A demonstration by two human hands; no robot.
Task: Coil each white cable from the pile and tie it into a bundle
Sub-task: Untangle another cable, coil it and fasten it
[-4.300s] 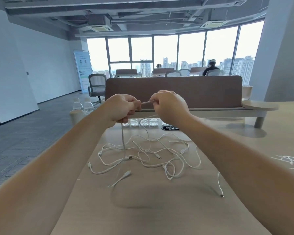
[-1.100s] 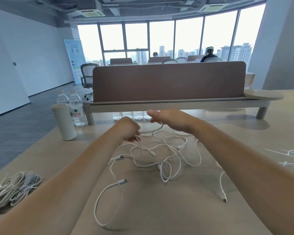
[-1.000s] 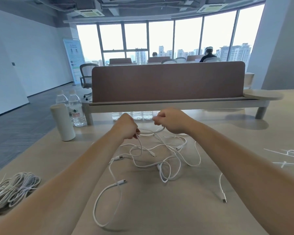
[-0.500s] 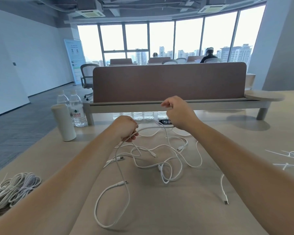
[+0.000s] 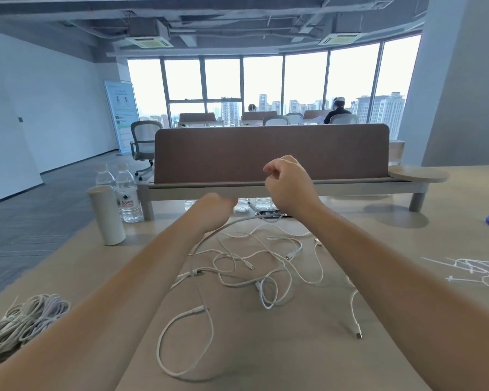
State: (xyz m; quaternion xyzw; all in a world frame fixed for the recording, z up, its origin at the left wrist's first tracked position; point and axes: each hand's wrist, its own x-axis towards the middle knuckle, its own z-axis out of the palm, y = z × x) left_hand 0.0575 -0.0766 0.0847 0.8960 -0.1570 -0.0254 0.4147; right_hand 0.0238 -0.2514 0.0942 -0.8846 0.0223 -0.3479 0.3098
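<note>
Open office, big windows at top, brown divider across mid-frame, pale wood table below. Left hand, center frame, is curled closed on a white cable that trails down-left from it. Right hand, just above and right, fingers half-curled, loose; can't tell if it's pinching anything. Cable pile sprawls below both hands. Coiled bundles at lower left, zip ties on the right edge, bottles w/ a roll at mid-left.

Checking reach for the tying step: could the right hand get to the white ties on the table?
Probably yes. The right hand is raised, and bare table lies between it and the ties.
</note>
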